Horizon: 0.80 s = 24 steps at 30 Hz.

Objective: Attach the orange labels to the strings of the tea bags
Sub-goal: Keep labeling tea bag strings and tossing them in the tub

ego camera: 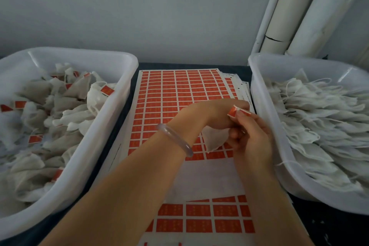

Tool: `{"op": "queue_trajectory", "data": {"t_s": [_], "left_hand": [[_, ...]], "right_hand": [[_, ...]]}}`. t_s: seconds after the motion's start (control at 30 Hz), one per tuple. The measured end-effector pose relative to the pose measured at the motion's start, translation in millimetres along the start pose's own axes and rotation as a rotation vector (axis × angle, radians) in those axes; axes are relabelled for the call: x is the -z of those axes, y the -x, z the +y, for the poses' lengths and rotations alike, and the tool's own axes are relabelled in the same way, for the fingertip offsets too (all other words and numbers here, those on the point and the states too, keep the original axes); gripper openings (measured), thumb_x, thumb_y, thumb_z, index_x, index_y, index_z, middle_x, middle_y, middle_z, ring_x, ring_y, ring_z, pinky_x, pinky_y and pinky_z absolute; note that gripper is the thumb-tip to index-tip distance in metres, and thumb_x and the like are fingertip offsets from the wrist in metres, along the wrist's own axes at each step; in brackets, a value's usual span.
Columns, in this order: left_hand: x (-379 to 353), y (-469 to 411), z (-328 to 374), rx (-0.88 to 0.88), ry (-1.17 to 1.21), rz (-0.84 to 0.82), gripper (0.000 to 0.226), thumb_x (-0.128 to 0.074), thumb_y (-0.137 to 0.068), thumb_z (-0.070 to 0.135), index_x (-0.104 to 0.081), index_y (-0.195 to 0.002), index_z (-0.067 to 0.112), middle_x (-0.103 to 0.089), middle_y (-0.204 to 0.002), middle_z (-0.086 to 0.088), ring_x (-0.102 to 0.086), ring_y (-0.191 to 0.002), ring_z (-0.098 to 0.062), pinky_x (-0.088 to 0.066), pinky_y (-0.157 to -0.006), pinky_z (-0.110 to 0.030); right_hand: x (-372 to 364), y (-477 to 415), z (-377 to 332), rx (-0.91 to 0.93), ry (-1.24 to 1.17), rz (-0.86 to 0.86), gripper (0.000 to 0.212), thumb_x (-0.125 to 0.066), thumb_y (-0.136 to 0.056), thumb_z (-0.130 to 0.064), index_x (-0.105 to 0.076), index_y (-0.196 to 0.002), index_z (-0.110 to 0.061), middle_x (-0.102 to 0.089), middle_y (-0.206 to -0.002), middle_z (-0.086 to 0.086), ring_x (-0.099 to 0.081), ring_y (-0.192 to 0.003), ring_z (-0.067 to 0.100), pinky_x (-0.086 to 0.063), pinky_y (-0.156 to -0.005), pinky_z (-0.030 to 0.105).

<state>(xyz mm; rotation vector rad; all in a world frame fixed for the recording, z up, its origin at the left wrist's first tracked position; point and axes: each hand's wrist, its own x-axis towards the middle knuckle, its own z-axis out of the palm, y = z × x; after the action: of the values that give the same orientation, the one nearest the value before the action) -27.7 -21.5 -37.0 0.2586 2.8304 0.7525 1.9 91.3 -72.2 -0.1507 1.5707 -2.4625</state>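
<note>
- Nearest: label sheet [199,225] lay flat on the dark surface [329,231], with a bare peeled strip across its middle.
- Just past that, left hand [217,113] and right hand [253,138] were both closed in a pinch on one orange label [233,112], half folded between the fingertips.
- Tea bag [214,139] dangled right under the hands, over the sheet. Couldn't make out the string, too thin.
- Looked like the fold-over step, so: keep the string sitting in the crease, line both halves up edge to edge, then squeeze flat from the fold outward.
- Further out: left tub [127,78] held labelled bags, right tub [257,90] bare ones.
</note>
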Motion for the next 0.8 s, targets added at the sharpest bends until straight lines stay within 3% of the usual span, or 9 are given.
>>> {"op": "queue_trajectory", "data": {"t_s": [0.1,0.17,0.23,0.33,0.43,0.5,0.6,0.67,0.8], "left_hand": [[1,3,2,0.132,-0.061,0.101,0.039,-0.051,-0.096,0.031,-0.048,-0.130,0.012,-0.055,-0.116,-0.004,-0.052,-0.109,-0.018,-0.028,-0.065,-0.012],[0,4,1,0.139,-0.069,0.117,0.044,-0.052,-0.096,0.030,-0.046,-0.133,0.008,-0.055,-0.128,-0.008,-0.051,-0.116,-0.022,-0.032,-0.060,-0.013],[-1,0,-2,0.135,-0.007,0.086,0.043,-0.051,-0.097,0.025,-0.043,-0.134,0.005,-0.054,-0.124,-0.010,-0.050,-0.117,-0.022,-0.038,-0.056,-0.008],[-9,0,-1,0.067,0.099,-0.030,0.023,-0.041,-0.101,0.015,-0.053,-0.120,0.008,-0.057,-0.115,-0.007,-0.051,-0.106,-0.016,-0.039,-0.093,-0.022],[-12,7,-5,0.041,0.171,0.008,0.018,-0.047,-0.098,0.022,-0.057,-0.113,0.021,-0.061,-0.109,0.002,-0.054,-0.098,-0.012,-0.041,-0.099,-0.033],[-10,14,-12,0.043,0.148,0.047,0.021,-0.058,-0.093,0.022,-0.059,-0.114,0.023,-0.063,-0.112,0.004,-0.058,-0.099,-0.012,-0.047,-0.093,-0.030],[1,31,-22,0.038,0.126,0.238,0.016,-0.062,-0.090,0.017,-0.061,-0.101,0.029,-0.061,-0.095,0.015,-0.059,-0.089,-0.004,-0.048,-0.071,-0.011],[8,48,-26,0.061,0.253,0.423,0.023,-0.063,-0.089,0.014,-0.053,-0.086,0.035,-0.061,-0.084,0.021,-0.062,-0.078,0.001,-0.048,-0.058,-0.006],[9,82,-34,0.138,0.444,0.659,0.026,-0.069,-0.084,0.013,-0.052,-0.076,0.031,-0.065,-0.071,0.021,-0.065,-0.067,0.004,-0.044,-0.051,-0.003]], "right_hand": [[4,-2,-1,0.014,0.012,-0.041,0.017,-0.063,-0.085,-0.015,-0.065,-0.068,-0.017,-0.047,-0.056,0.002,-0.037,-0.046,0.010,-0.026,-0.041,0.022],[4,-3,1,0.006,0.040,-0.016,0.020,-0.063,-0.085,-0.016,-0.065,-0.066,-0.019,-0.045,-0.054,0.001,-0.035,-0.044,0.009,-0.025,-0.040,0.020],[3,-3,2,-0.019,0.045,0.004,0.017,-0.063,-0.085,-0.017,-0.066,-0.068,-0.018,-0.045,-0.053,0.000,-0.034,-0.043,0.008,-0.026,-0.039,0.019],[3,-6,0,-0.012,-0.038,0.018,0.019,-0.060,-0.085,-0.015,-0.068,-0.068,-0.016,-0.043,-0.049,0.000,-0.032,-0.037,0.007,-0.022,-0.036,0.018],[3,-8,-3,-0.003,-0.143,0.006,0.035,-0.053,-0.090,-0.011,-0.068,-0.059,-0.020,-0.044,-0.045,-0.001,-0.030,-0.032,0.005,-0.021,-0.033,0.016],[4,-8,-2,-0.018,-0.187,-0.009,0.034,-0.052,-0.091,-0.009,-0.067,-0.062,-0.018,-0.047,-0.049,-0.001,-0.031,-0.033,0.005,-0.022,-0.034,0.016],[6,-9,-1,-0.032,-0.212,-0.026,0.022,-0.054,-0.090,-0.011,-0.063,-0.070,-0.015,-0.047,-0.056,-0.001,-0.034,-0.037,0.005,-0.025,-0.035,0.016],[6,-7,0,-0.041,-0.208,-0.027,0.020,-0.057,-0.087,-0.013,-0.064,-0.068,-0.017,-0.049,-0.056,-0.002,-0.037,-0.039,0.006,-0.029,-0.037,0.016],[3,-5,2,-0.064,-0.190,-0.036,0.020,-0.061,-0.084,-0.016,-0.067,-0.066,-0.019,-0.050,-0.055,-0.002,-0.040,-0.042,0.007,-0.035,-0.039,0.018]]}}
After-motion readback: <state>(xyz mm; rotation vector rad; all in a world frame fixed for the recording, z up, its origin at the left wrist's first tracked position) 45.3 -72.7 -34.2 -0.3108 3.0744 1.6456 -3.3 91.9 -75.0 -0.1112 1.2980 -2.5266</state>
